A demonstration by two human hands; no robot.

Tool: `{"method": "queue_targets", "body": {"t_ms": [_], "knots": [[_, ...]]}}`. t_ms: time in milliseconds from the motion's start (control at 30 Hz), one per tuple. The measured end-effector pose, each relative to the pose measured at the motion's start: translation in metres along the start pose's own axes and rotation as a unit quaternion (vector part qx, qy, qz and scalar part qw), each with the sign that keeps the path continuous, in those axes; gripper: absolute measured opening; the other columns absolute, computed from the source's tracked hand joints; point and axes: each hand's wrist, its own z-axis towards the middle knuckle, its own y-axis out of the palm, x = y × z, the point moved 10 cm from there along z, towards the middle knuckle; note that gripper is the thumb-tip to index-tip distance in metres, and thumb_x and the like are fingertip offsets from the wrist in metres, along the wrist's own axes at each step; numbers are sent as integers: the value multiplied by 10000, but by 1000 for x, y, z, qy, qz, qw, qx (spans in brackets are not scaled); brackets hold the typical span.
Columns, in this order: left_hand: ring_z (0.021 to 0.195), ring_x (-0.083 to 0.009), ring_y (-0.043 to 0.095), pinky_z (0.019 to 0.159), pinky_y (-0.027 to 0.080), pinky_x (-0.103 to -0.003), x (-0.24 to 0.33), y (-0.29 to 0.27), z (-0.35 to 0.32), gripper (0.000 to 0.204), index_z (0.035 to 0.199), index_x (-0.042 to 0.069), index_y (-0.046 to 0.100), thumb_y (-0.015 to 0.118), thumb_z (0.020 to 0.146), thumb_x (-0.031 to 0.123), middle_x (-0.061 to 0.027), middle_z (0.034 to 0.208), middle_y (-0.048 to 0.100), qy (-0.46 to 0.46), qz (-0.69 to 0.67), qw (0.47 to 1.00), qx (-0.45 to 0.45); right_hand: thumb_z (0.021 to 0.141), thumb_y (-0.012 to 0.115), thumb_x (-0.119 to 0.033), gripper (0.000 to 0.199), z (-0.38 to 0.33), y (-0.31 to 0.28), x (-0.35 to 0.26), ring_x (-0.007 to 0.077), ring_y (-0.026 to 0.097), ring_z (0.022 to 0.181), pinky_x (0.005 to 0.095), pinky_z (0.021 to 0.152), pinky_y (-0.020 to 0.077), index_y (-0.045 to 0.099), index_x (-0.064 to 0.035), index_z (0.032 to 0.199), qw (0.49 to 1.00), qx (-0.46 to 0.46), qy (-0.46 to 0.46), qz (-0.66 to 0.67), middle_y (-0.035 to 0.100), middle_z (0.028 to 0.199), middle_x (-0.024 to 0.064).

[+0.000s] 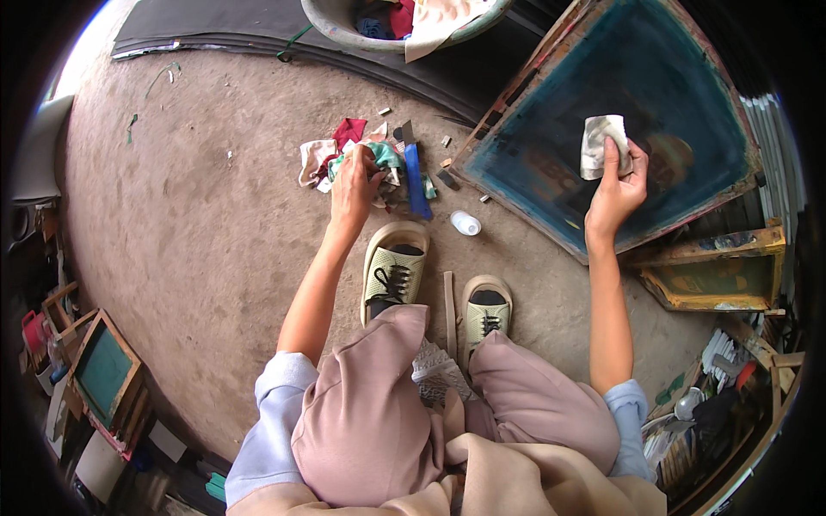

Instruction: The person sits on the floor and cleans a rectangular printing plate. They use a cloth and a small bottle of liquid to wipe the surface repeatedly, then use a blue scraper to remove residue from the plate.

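Note:
My right hand (623,185) pinches a folded, grey-stained white rag (594,148) between thumb and fingers. It is over a large wooden-framed printing screen (551,112) with dark blue mesh, which leans at the right. My left hand (351,191) is at a pile of cloth scraps (318,159) in white, red and green on the floor. Its fingers are curled down at the pile, and what they grip, if anything, is hidden. Beside the pile lies a blue-handled scraper (417,185) with a dark blade. A small white plastic cup (465,224) stands near my feet.
At the top, a basin (344,36) of cloths rests near stacked dark sheets (232,33). A smaller yellow-stained screen (714,271) leans at the right. More frames (105,370) crowd the lower left. A thin strip (449,314) lies between my shoes.

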Motion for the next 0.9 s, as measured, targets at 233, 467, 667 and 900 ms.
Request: {"method": "queue_targets", "body": {"t_ms": [233,467,667,900], "knots": [[1022,-319,522,887,440,-414,16,-3,-7,353,987,32,633,746,654,22,-140,1017,537,126,62,990,-23,875,661,-84,134,-43,28,16,83,530,836,231,758,440,611,9,956,995,-79,66,9,529,913,7],[926,-297,558,825,470,-400,14,-19,-5,247,956,58,681,703,711,31,-131,1041,537,118,99,988,2,859,659,-60,125,-93,85,13,102,561,832,245,723,467,615,6,956,974,-199,101,25,547,923,33],[1055,-339,506,879,435,-437,16,-30,-3,391,1053,67,552,712,700,15,-160,1140,460,63,11,998,-6,860,665,-71,140,-111,105,34,87,571,806,230,715,460,612,7,963,959,-240,147,45,582,901,20],[1042,-331,416,915,357,-470,85,-35,4,382,1024,92,573,751,686,95,-158,1144,415,145,15,989,22,901,632,-92,112,-44,12,15,61,551,863,220,764,451,569,-35,974,966,-55,180,177,598,922,8]]}}
